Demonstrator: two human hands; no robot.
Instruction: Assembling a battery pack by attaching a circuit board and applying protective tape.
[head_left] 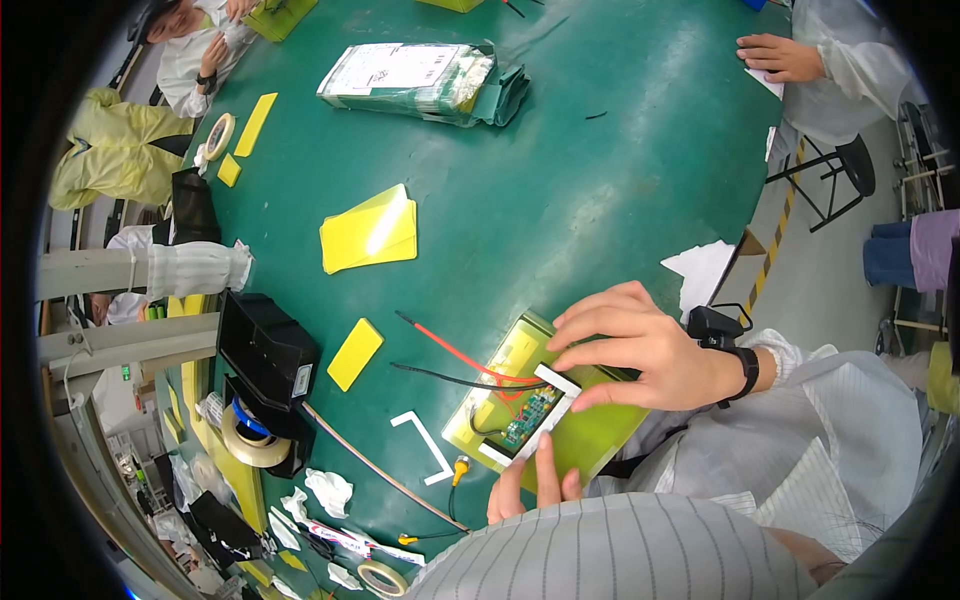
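A yellow-green battery pack (605,425) lies at the table's near edge, in front of me. Set on it is a green circuit board (527,421), bordered by white strips (556,381). Red wires (455,352) and black wires (440,373) run out from the board to the left. My right hand (640,350) curls over the pack's far side, thumb and fingertips closed about the corner of the white strip. Along the board's near side, my left hand (535,483) rests with fingers stretched against the strip and pack; my sleeve hides part of it.
A loose white angled strip (428,450) and yellow-tipped connector cable (460,467) lie left of the pack. Beyond are yellow sheets (370,235), a wrapped parcel (410,82) and a black holder (262,345) with tape. Other people sit around the table; one hand (783,58) rests far right.
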